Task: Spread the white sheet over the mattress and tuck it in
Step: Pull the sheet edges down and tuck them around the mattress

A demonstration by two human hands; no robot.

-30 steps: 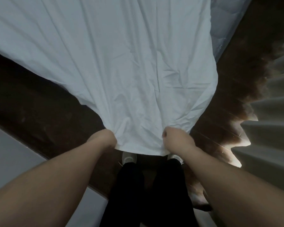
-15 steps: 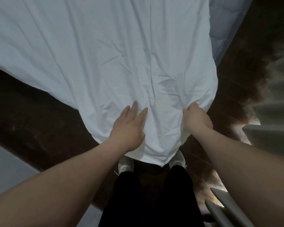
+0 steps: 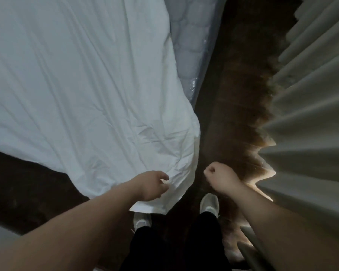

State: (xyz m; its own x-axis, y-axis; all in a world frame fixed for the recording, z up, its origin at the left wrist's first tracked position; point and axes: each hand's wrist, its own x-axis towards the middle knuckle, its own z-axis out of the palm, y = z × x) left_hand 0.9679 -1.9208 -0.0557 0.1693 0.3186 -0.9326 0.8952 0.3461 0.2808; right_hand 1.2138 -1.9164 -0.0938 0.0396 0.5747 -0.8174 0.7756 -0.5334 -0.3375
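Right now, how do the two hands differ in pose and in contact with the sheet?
The left hand lies over the white sheet near its hanging corner, fingers loosely curled; the right hand is a closed fist over the dark floor, clear of the sheet. Whether the left grips fabric is unclear. Both are bare.

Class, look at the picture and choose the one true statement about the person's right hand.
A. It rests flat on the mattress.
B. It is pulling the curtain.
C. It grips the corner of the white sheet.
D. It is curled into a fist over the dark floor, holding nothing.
D: the right hand is a closed fist above the dark floor, clear of the white sheet and the curtain.
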